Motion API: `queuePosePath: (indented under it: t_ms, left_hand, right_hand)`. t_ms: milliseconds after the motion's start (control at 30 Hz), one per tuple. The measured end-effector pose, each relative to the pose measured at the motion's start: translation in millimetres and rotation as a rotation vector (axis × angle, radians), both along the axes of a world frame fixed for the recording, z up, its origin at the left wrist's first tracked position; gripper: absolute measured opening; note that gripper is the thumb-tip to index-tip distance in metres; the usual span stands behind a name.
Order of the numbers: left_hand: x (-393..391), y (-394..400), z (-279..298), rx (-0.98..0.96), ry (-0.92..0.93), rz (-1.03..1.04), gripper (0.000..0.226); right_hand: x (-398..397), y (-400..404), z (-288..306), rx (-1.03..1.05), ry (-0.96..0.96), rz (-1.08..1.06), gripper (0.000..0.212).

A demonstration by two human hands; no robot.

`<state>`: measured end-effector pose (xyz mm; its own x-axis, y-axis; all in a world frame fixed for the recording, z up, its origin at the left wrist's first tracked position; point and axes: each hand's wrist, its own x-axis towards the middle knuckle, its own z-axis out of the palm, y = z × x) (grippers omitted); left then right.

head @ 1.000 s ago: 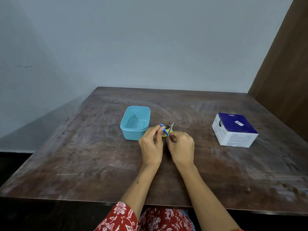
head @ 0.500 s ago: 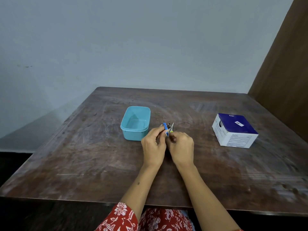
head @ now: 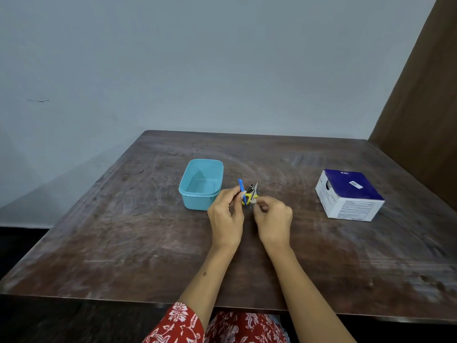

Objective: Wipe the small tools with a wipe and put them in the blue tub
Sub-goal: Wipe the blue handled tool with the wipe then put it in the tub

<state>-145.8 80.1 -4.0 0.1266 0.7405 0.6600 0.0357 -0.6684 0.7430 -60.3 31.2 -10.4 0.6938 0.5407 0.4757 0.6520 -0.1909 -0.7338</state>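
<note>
- Tub [head: 200,184]: light blue, plain.
- Slim tool [head: 241,191]: bright blue.
- Small snips [head: 250,194]: yellow handle, grey metal blades.
- Box [head: 350,195]: dark blue top with a small white label; white sides with dark print.
- Table [head: 123,231]: dark brown wood, streaked with pale scuffs.
- Wall [head: 197,65]: pale grey-blue.
- Sleeve [head: 178,325]: red with white floral pattern.
- Side panel [head: 425,100]: brown.
</note>
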Motion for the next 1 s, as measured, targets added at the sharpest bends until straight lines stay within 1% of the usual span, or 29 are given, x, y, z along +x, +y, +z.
queuePosePath:
  t_ms: [100,200,300,433,600,667,800,867,933,1000]
  left_hand:
    - [1,-1,1,0.027,0.023,-0.009,0.018]
    - [1,-1,0,0.049,0.057,-0.025,0.021]
    - [2,0,-1,0.061,0.079,-0.032,0.023]
    - [2,0,-2,0.077,0.099,-0.038,0.025]
    - [4,0,-3,0.127,0.163,-0.052,0.021]
    - [5,-1,-3,0.139,0.185,-0.063,0.023]
    - [5,-1,-4,0.147,0.187,-0.061,0.023]
    - [4,-1,-4,0.148,0.176,-0.046,0.022]
    - [4,-1,-3,0.145,0.159,-0.025,0.022]
    - [4,-1,-2,0.139,0.143,-0.008,0.023]
  right_hand:
    - [-2,-5,9,0.249,0.194,0.049,0.018]
    - [-7,-7,15,0.359,0.262,0.122,0.018]
    - [-10,-8,16,0.385,0.234,0.158,0.020]
    - [-11,-9,15,0.372,0.169,0.200,0.027]
    - [-10,-9,16,0.424,0.171,0.148,0.021]
    - [-10,-9,18,0.462,0.212,0.125,0.022]
    - [-11,-9,20,0.569,0.359,0.121,0.023]
    - [-13,-9,21,0.579,0.353,0.143,0.025]
    - [-16,-9,21,0.578,0.354,0.168,0.021]
    - [-16,-8,22,0.599,0.396,0.150,0.018]
